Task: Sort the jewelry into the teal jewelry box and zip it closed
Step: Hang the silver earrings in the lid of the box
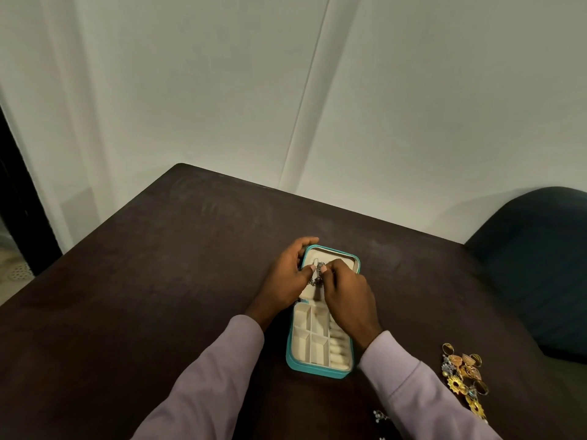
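Both hands [287, 274] pinching chain [316, 276] — dark table [158, 265], white wall [222, 90]

Dark table [158, 281]: open teal jewelry box [293, 360], loose jewelry pile [463, 376] right.

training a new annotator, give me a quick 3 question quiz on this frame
1. True or false: the teal jewelry box lies open.
2. What do the left hand and right hand hold together? A) silver chain B) gold ring C) zipper pull
3. On which side of the box does the pile of loose jewelry lie?

Key: 1 true. 2 A, the silver chain, over the lid half. 3 The person's right.
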`<state>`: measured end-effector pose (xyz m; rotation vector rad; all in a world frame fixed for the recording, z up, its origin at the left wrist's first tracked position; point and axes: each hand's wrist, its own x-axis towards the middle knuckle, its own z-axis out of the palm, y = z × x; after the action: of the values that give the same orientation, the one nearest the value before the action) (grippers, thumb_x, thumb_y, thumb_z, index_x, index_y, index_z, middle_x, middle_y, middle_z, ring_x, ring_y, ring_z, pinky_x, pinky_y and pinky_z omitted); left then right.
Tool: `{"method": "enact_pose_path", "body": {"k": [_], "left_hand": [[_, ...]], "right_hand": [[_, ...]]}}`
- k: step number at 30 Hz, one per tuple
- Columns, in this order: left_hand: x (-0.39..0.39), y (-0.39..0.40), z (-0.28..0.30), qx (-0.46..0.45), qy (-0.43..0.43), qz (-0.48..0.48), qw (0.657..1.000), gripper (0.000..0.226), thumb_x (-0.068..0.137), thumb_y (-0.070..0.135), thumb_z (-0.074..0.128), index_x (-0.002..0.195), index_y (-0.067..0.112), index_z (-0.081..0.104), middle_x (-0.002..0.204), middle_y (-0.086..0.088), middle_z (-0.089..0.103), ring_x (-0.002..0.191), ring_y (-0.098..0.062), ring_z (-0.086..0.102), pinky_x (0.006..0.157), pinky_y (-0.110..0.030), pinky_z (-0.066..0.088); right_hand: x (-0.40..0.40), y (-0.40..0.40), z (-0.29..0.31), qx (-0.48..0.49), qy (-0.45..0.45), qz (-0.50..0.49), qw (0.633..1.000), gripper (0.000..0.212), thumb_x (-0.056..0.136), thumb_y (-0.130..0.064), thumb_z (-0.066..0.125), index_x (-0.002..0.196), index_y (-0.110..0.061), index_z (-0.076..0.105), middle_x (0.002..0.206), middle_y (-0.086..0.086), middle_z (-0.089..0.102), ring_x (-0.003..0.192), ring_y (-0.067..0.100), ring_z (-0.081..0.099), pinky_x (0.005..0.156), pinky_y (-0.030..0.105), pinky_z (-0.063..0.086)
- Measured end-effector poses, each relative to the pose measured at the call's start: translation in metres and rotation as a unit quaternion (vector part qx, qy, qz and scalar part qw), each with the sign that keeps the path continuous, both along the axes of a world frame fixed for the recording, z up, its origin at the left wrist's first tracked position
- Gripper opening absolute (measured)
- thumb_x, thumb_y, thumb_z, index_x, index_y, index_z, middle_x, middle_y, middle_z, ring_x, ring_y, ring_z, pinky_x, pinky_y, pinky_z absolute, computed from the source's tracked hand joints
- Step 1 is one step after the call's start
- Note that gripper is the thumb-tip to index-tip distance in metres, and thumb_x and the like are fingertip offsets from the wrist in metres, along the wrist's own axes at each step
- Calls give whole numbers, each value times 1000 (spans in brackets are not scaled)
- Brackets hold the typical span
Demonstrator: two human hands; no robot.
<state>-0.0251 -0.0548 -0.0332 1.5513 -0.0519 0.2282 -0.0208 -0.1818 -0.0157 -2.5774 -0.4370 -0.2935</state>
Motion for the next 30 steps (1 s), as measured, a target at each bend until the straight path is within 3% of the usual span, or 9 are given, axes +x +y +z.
{"method": "enact_pose_path", "body": {"k": [7,13,18,25,30], "left_hand": [[-1,0,3,-12,8,-14,1000,54,83,-14,50,126,18,48,103,4,61,93,-5,63,72,-18,53],[0,1,3,-4,15,-30,999,56,83,-10,54,130,19,45,105,4,60,94,-8,62,75,-22,55],[0,1,3,3,18,-29,999,55,84,-6,56,131,22,44,107,6,60,98,-6,62,85,-28,55],[0,-1,2,-14,20,-27,999,59,82,-13,52,132,17,44,111,-1,59,99,-10,62,80,-22,54],[1,0,0,-6,15,-25,1000,56,83,-8,54,131,20,45,110,1,60,101,-10,62,85,-28,54]], "right_hand": [[1,1,2,40,3,-3,999,20,97,-33,43,89,-20,56,85,-3,67,72,11,63,64,33,54],[-1,1,3,34,12,-3,999,21,98,-31,41,91,-16,55,89,0,67,72,11,61,58,21,45],[-5,2,2,15,13,-6,1000,25,98,-32,40,94,-14,56,95,1,67,75,13,62,63,24,48],[-6,-1,3,7,21,-21,1000,15,92,-31,50,86,-19,57,83,-4,66,71,12,61,63,28,50],[-8,-1,3,-2,24,-22,999,9,88,-31,54,85,-22,57,80,-6,66,71,11,61,67,32,54]]}}
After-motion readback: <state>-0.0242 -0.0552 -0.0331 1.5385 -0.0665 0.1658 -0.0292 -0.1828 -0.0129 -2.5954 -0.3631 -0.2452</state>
